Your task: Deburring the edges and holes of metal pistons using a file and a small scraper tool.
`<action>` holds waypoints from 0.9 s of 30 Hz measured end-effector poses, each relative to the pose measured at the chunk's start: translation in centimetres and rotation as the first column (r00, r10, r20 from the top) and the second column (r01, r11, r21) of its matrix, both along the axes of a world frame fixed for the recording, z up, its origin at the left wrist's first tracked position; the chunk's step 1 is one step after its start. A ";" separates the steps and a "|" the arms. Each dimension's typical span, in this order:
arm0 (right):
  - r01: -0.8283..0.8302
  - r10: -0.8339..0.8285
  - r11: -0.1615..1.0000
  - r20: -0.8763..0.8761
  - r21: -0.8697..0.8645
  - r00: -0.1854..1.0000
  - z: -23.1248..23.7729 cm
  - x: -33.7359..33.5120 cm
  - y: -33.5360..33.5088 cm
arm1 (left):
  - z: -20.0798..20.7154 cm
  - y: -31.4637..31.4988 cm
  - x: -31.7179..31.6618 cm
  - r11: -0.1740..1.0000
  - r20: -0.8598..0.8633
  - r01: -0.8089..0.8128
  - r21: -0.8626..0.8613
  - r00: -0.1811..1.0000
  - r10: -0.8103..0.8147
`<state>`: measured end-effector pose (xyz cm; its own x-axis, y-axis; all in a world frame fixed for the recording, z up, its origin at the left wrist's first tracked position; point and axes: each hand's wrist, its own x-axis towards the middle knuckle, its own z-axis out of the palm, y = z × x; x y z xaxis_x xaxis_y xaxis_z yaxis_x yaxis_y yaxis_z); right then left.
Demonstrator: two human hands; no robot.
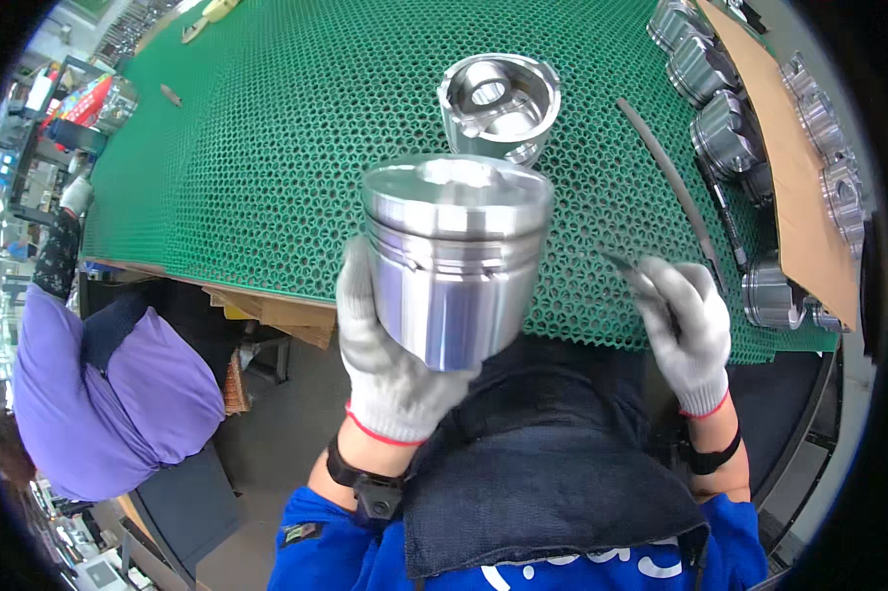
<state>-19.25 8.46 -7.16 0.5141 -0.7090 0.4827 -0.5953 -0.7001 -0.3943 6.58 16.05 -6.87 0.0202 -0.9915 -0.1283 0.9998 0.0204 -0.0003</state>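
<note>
A shiny metal piston (454, 266) rests in my left hand (385, 364), whose white-gloved fingers wrap round its lower left side. Its crown faces up, and ring grooves run round its upper part. My right hand (690, 330), also in a white glove, is apart from the piston on the right. Between its thumb and fingers sticks out a thin dark pointed tool (621, 263), too blurred for its kind to show. Just beyond the held piston, a second piston (501, 103) stands upside down on the green mat (296, 148), its hollow inside and pin bore showing.
On the right, several pistons (728, 133) stand beside a cardboard sheet (789, 148), with more behind it. A grey curved strip (668, 167) and a black pen-like rod (725, 217) lie near them. At the left sits a person in purple (119, 394), one gloved hand at the mat's edge.
</note>
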 end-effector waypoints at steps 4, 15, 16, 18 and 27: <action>-0.127 0.135 0.986 0.074 -0.110 0.988 2.4 -0.8 0.7 | 1.6 1.4 -2.8 0.997 0.077 0.068 0.041 0.995 -0.071; -0.124 0.141 0.984 0.132 -0.124 0.981 1.4 -5.0 1.4 | 2.2 2.6 -7.4 0.991 0.115 0.116 0.067 0.986 -0.123; -0.135 0.145 0.987 0.131 -0.081 0.981 1.3 -5.2 1.5 | 2.4 2.5 -7.4 0.990 0.116 0.122 0.071 0.985 -0.130; -0.115 0.119 0.992 0.083 -0.057 0.989 0.8 -5.6 1.4 | 2.9 1.9 -6.8 0.988 0.220 0.121 0.095 0.965 -0.140; 0.077 -0.057 0.993 -0.208 0.087 0.976 1.6 -7.4 -3.3 | 5.9 -3.4 -1.7 0.903 -0.061 0.405 -0.142 -0.914 0.400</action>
